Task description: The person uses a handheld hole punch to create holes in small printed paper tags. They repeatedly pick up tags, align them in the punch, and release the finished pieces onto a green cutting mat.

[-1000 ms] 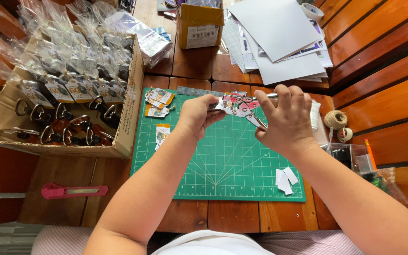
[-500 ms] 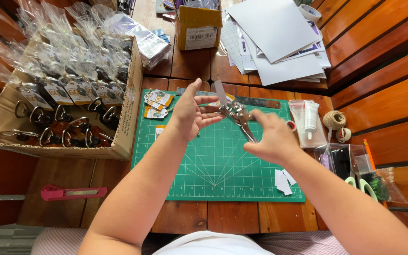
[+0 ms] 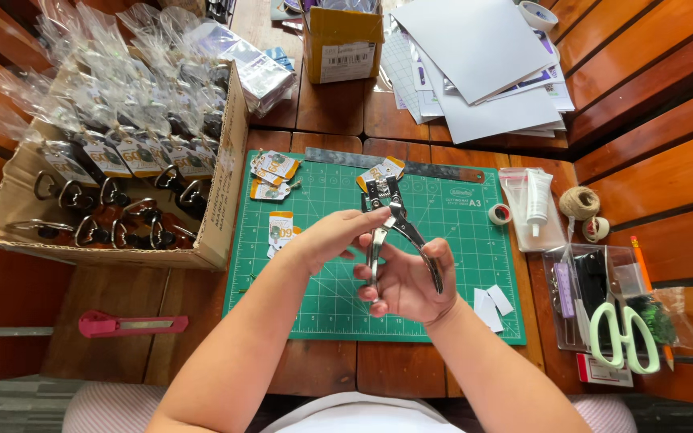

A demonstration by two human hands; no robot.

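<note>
Wooden slatted table [image 3: 322, 373], green cutting mat [image 3: 443, 232], cardboard box [image 3: 218, 216], pink utility knife [image 3: 130, 324], paper sheets [image 3: 483, 72], twine [image 3: 579, 202]

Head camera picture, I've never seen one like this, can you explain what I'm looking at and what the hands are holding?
The camera sits on a person's head and looks down at their own two bare hands over a wooden table. The right hand grips the handles of a metal punch plier; the left hand touches it near the head. Below lies a green cutting mat with small printed tags and a steel ruler. At left stands a cardboard box of bagged keyrings. At right lie pale green scissors, twine, and white sheets.
</note>
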